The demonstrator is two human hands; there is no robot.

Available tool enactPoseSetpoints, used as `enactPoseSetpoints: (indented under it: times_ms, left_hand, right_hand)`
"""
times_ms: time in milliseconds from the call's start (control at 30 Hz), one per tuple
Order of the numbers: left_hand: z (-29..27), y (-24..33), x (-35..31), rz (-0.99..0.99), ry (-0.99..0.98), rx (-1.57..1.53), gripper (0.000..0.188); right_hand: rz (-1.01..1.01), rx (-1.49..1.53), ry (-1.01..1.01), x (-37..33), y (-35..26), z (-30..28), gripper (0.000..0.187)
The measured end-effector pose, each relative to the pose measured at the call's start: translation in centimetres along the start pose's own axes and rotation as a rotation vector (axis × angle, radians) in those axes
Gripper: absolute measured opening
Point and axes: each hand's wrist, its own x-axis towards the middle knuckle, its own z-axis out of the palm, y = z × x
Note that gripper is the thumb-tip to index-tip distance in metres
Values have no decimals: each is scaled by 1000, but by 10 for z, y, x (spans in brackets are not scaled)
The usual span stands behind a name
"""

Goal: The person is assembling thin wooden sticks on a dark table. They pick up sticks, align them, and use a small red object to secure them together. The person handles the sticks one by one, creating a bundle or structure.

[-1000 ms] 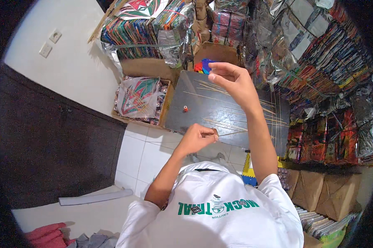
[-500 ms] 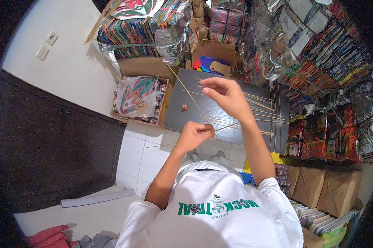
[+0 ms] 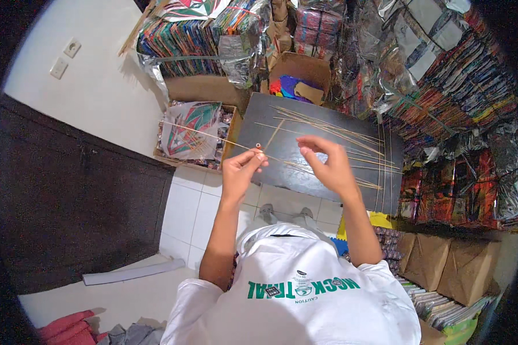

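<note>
My left hand (image 3: 243,169) is closed in a pinch on thin bamboo sticks where they cross, above the near left part of the dark table (image 3: 247,118). One long bamboo stick (image 3: 198,133) reaches out to the left over the box; a shorter one (image 3: 274,133) slants away over the tabletop. Just beyond those fingertips is a small orange spool (image 3: 258,146), partly covered by them. My right hand (image 3: 330,165) hovers to the right, fingers bent and thumb apart, with nothing visible in it. Below and beyond it, loose bamboo sticks (image 3: 328,131) lie across the table.
Left of the table stands a cardboard box with a printed plastic sheet (image 3: 193,129) on top. Another cardboard box (image 3: 299,64) with colourful pieces sits behind. Tall plastic-wrapped stacks (image 3: 443,75) crowd the right side. A dark door panel (image 3: 75,195) is at the left.
My left hand has moved up and left, and the crossed sticks have turned with it. My right hand has come down toward me and remains apart from the sticks' crossing.
</note>
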Motion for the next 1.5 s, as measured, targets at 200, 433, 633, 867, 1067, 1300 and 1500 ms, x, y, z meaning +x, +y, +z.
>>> enactPoseSetpoints:
  times_ms: [200,433,633,867,1067,1300,1500]
  left_hand:
    - [-9,-1,4,11,33,-81,16]
    - [-21,0,9,-5,64,-47,16]
    - [-30,-9,7,-42,48,-26,15]
    - [-50,-26,-2,-119,65,-13,15]
    - [-107,-28,-7,-158,206,61,17]
    - [-160,-30,-12,-193,343,97,16]
    - [-158,-29,-1,-194,321,82,17]
  right_hand:
    - [152,-144,-178,-18,10,7,25]
    - [141,-136,-140,-23,16,1,16]
    - [198,-130,-215,-29,21,17,18]
    - [261,10,-364,-27,28,63,17]
    - [387,-55,-491,-20,80,71,16]
    - [445,-368,-104,16,174,80,17]
    - [212,-661,-82,51,218,102,13]
